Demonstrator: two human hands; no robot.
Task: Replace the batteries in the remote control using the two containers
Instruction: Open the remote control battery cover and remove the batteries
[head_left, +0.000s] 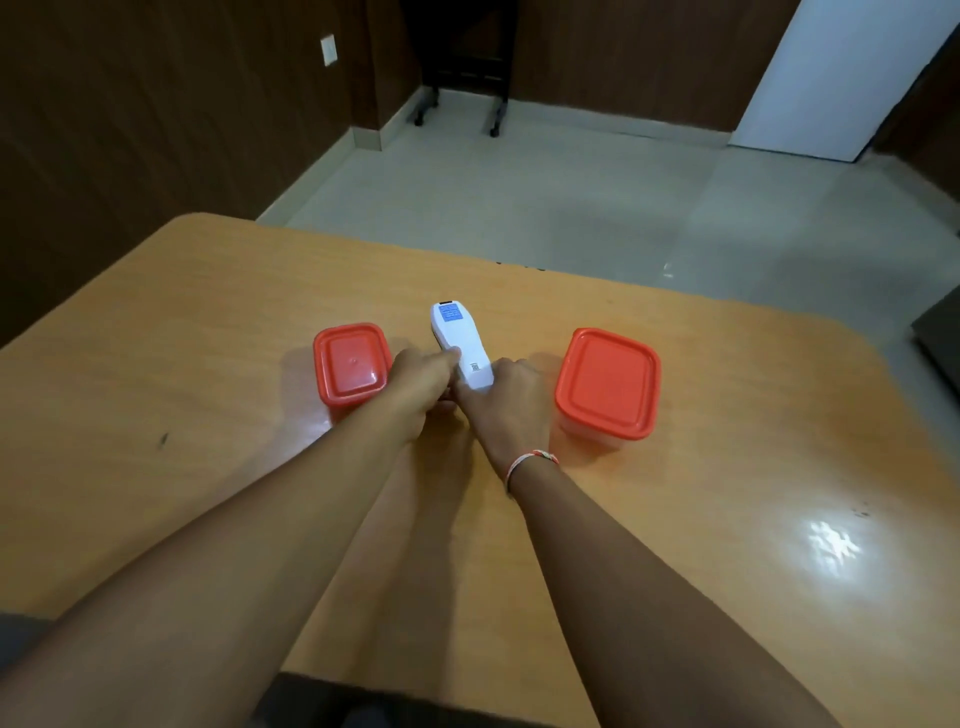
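A white remote control (459, 338) lies face down in the middle of the wooden table (208, 322), a blue label near its far end. Both hands hold its near end. My left hand (418, 387) grips it from the left, with a finger lying on its back. My right hand (506, 397) curls around it from the right. A small container with a red lid (352, 365) stands just left of my left hand. A larger container with a red lid (607, 383) stands to the right. Both lids are on, so their contents are hidden.
The table's far edge runs just beyond the remote, with tiled floor behind it. A dark stand on wheels (457, 104) is at the back wall and a white door (831, 78) at the back right. A bright light reflection (831, 545) lies on the table at right.
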